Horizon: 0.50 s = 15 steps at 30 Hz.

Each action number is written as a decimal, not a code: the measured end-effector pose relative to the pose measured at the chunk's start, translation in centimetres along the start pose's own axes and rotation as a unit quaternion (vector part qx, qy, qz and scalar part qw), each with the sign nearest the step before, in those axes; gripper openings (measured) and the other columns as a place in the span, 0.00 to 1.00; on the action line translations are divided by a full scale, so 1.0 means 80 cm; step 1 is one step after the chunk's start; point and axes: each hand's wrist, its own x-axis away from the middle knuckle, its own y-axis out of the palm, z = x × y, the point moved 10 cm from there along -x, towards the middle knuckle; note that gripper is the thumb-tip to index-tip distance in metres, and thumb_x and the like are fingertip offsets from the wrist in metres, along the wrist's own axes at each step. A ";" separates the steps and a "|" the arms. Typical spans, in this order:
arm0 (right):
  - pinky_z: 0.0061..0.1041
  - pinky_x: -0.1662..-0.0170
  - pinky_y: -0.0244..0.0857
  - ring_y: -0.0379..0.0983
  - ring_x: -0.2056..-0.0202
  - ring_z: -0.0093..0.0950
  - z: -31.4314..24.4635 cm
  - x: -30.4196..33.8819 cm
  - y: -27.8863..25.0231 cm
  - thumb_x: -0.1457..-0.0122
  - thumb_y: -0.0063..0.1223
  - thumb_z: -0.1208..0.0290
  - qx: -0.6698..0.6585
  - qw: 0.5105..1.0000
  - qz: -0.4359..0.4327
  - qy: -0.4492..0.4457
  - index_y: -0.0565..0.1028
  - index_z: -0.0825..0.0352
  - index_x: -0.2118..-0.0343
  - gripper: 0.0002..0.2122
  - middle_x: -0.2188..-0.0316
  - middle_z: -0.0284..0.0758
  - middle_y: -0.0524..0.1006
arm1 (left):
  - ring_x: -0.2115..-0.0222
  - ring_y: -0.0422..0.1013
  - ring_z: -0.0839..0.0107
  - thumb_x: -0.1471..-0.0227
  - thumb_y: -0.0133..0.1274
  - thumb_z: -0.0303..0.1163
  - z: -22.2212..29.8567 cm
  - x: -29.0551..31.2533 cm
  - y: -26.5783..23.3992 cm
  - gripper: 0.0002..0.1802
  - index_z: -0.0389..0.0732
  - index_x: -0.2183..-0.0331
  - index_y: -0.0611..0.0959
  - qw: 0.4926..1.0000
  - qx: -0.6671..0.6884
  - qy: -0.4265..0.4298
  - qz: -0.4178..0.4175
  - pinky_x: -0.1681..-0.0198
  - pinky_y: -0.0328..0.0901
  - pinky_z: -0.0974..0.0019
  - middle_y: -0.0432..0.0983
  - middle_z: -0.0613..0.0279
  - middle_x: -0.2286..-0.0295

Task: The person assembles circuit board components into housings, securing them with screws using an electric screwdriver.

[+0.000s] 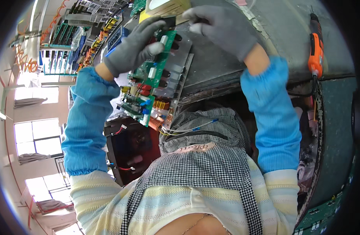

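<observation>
One lettered apron (199, 166), one orange driver (315, 56).
Left hand (131, 51) touches green board (160, 64), grip unclear; right hand (227, 31), fingers apart.

Gray-gloved hands (135, 51): two, one left, one right
Blue oversleeves (88, 125): two, one on each arm
Long green circuit board (159, 72) by the hands: one
Small parts (144, 89) on that board: many, too crowded to count
Orange-and-black power tool (315, 56): one
Checked apron (203, 168): one
Bright windows (24, 131): four, the lowest cut off
</observation>
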 end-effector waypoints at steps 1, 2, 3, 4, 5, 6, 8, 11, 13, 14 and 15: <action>0.28 0.60 0.73 0.80 0.65 0.31 -0.025 0.022 -0.001 0.43 0.61 0.67 -0.030 1.000 0.006 0.002 0.81 0.66 0.59 0.12 0.67 0.37 0.83 | 0.47 0.70 0.53 0.39 0.52 0.53 -0.003 0.004 -0.018 0.35 0.41 0.38 0.68 0.999 -0.036 0.025 0.027 0.45 0.65 0.58 0.66 0.45 0.44; 0.27 0.61 0.73 0.80 0.66 0.28 -0.045 0.041 0.005 0.42 0.61 0.67 -0.062 0.998 0.009 0.005 0.81 0.66 0.60 0.10 0.68 0.37 0.83 | 0.49 0.71 0.55 0.38 0.52 0.52 -0.010 0.016 -0.037 0.35 0.41 0.38 0.68 0.995 -0.072 0.046 0.053 0.45 0.66 0.59 0.69 0.46 0.46; 0.26 0.61 0.72 0.80 0.67 0.28 -0.061 0.066 0.026 0.42 0.60 0.66 -0.146 0.989 -0.020 0.031 0.82 0.66 0.61 0.10 0.69 0.37 0.82 | 0.37 0.60 0.56 0.38 0.44 0.62 -0.033 0.032 -0.048 0.43 0.37 0.37 0.66 0.998 0.022 -0.045 0.034 0.34 0.53 0.57 0.67 0.48 0.41; 0.26 0.61 0.72 0.79 0.68 0.27 -0.077 0.091 0.053 0.41 0.60 0.66 -0.230 0.970 -0.051 0.057 0.82 0.65 0.62 0.09 0.70 0.37 0.82 | 0.37 0.60 0.59 0.38 0.44 0.62 -0.050 0.055 -0.060 0.43 0.36 0.37 0.66 0.992 0.080 -0.092 0.040 0.35 0.54 0.58 0.67 0.50 0.40; 0.26 0.61 0.73 0.80 0.68 0.28 -0.096 0.117 0.091 0.41 0.60 0.64 -0.273 0.951 -0.133 0.064 0.82 0.66 0.63 0.10 0.70 0.37 0.82 | 0.37 0.61 0.60 0.37 0.43 0.62 -0.075 0.083 -0.072 0.42 0.36 0.37 0.67 0.987 0.090 -0.121 0.061 0.35 0.55 0.58 0.67 0.50 0.40; 0.26 0.60 0.73 0.80 0.68 0.28 -0.110 0.144 0.131 0.41 0.60 0.63 -0.314 0.922 -0.213 0.071 0.82 0.66 0.64 0.11 0.71 0.37 0.82 | 0.38 0.61 0.61 0.37 0.43 0.62 -0.101 0.112 -0.078 0.42 0.36 0.38 0.68 0.980 0.099 -0.150 0.080 0.36 0.57 0.58 0.66 0.51 0.40; 0.26 0.60 0.73 0.79 0.69 0.28 -0.128 0.199 0.208 0.40 0.59 0.60 -0.328 0.880 -0.337 0.070 0.81 0.67 0.60 0.14 0.69 0.36 0.82 | 0.38 0.61 0.61 0.36 0.41 0.62 -0.134 0.161 -0.059 0.42 0.36 0.38 0.68 0.959 0.178 -0.197 0.103 0.37 0.58 0.57 0.66 0.51 0.40; 0.26 0.60 0.73 0.79 0.68 0.26 -0.130 0.241 0.284 0.38 0.57 0.61 -0.321 0.827 -0.435 0.153 0.76 0.69 0.50 0.19 0.67 0.36 0.81 | 0.38 0.61 0.61 0.36 0.39 0.63 -0.166 0.211 -0.014 0.42 0.35 0.39 0.69 0.902 0.305 -0.269 0.147 0.37 0.59 0.55 0.66 0.50 0.40; 0.26 0.59 0.72 0.79 0.67 0.25 -0.131 0.251 0.319 0.37 0.56 0.61 -0.365 0.789 -0.438 0.228 0.72 0.70 0.47 0.21 0.67 0.37 0.81 | 0.37 0.61 0.58 0.36 0.37 0.64 -0.183 0.238 0.011 0.44 0.33 0.39 0.68 0.853 0.365 -0.315 0.199 0.36 0.59 0.53 0.66 0.49 0.40; 0.26 0.59 0.72 0.79 0.66 0.25 -0.127 0.261 0.336 0.36 0.54 0.60 -0.407 0.746 -0.435 0.298 0.69 0.71 0.43 0.24 0.66 0.38 0.80 | 0.37 0.61 0.58 0.36 0.37 0.64 -0.183 0.238 0.022 0.44 0.33 0.39 0.68 0.851 0.374 -0.311 0.199 0.36 0.59 0.53 0.66 0.49 0.40; 0.27 0.58 0.72 0.79 0.64 0.25 -0.124 0.253 0.343 0.35 0.53 0.60 -0.416 0.785 -0.371 0.271 0.62 0.73 0.37 0.29 0.66 0.39 0.80 | 0.37 0.61 0.58 0.36 0.37 0.64 -0.180 0.239 0.027 0.44 0.33 0.38 0.67 0.843 0.392 -0.307 0.203 0.36 0.59 0.52 0.66 0.49 0.40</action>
